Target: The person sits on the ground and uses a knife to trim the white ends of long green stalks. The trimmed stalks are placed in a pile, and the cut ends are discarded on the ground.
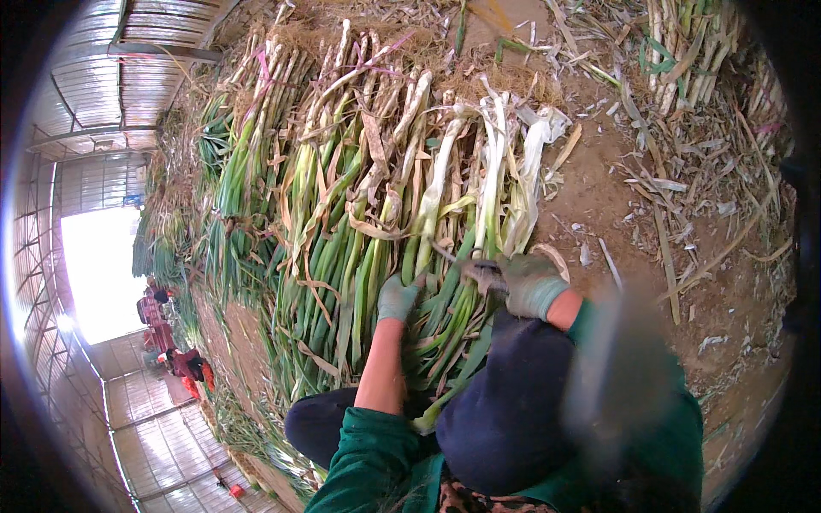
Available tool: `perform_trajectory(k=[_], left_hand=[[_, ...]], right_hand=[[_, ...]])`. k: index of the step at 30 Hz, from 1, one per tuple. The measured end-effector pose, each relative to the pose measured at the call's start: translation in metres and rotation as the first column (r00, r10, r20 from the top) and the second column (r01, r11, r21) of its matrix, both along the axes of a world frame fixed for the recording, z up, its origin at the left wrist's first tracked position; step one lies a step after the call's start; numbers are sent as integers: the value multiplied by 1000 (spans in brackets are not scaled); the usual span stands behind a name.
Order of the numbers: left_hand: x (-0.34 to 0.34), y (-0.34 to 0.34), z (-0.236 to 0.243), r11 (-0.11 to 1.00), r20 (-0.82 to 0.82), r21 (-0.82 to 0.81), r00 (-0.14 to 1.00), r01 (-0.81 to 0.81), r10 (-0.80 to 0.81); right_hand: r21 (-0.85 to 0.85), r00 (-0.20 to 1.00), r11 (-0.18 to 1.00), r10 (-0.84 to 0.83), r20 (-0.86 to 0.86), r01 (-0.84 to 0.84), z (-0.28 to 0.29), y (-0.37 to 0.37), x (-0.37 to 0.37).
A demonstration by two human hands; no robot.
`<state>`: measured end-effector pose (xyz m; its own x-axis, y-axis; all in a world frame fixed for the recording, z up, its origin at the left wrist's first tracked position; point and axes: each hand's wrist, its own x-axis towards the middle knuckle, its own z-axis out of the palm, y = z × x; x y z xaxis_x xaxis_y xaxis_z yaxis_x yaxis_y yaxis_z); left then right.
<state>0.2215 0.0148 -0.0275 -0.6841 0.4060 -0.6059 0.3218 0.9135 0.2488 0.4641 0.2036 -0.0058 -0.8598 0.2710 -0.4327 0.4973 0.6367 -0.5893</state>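
Observation:
A broad layer of long green onions [329, 248] lies on the ground before me, white root ends away from me and green leaves toward me. My left hand [399, 297], in a grey-green glove, is closed around a thick green onion stalk [434, 192] in the layer. My right hand [526, 286], also gloved, is closed at the near right edge of the onions. From it a thin dark curved blade [462, 258] reaches left across the stalks; its handle is hidden by the fingers. Pale peeled onions [492, 167] lie just beyond my right hand.
Tied onion bundles [256, 111] lie at the far left, with another bundle [688, 51] at the far right. Dry leaf scraps [676, 222] litter the soil on the right. People in red [188, 366] are by the bright doorway [98, 269]. A grey blur [620, 376] covers the lower right.

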Motion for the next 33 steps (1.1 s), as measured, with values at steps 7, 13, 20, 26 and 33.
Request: perform_trajectory(k=[7, 13, 20, 26, 33], left_hand=[[0, -10, -5, 990, -159, 123, 986, 75, -55], [6, -6, 8, 988, -121, 148, 992, 51, -33], [15, 8, 17, 995, -44, -9, 994, 101, -101], [19, 7, 13, 974, -42, -81, 976, 211, -215], [26, 4, 10, 989, 12, 111, 995, 94, -96]], right_hand=[[-150, 969, 964, 231, 82, -218, 22, -4, 5], [-75, 999, 997, -32, 37, 34, 13, 6, 4], [-132, 990, 985, 123, 62, -114, 17, -2, 21], [-19, 991, 993, -117, 69, 118, 9, 18, 20], [-86, 962, 968, 245, 117, -236, 8, -6, 17]])
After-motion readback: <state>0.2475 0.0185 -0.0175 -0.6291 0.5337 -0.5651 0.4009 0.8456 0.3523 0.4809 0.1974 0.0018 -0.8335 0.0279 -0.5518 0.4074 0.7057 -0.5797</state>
